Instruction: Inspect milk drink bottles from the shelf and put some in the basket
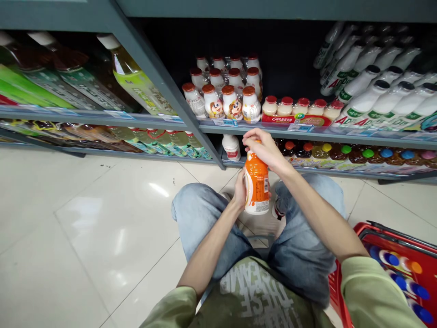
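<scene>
An orange and white drink bottle (pixel 257 182) is held between my knees' level and the shelf, slightly tilted. My left hand (pixel 241 189) wraps around its lower body from the left side. Over its top, my right hand (pixel 261 148) is closed on the cap end, and the cap is mostly hidden under the fingers. Behind the bottle, a single white bottle (pixel 231 147) with a red label stands on the bottom shelf, close to my right fingertips.
On the middle shelf (pixel 249 126) are white bottles with orange-red caps (pixel 235 107), a red-capped multipack (pixel 300 111) and black-capped white bottles (pixel 372 100). Bottom right, a red basket (pixel 358 228) holds several bottles. Large tea bottles (pixel 133 82) fill the left bay.
</scene>
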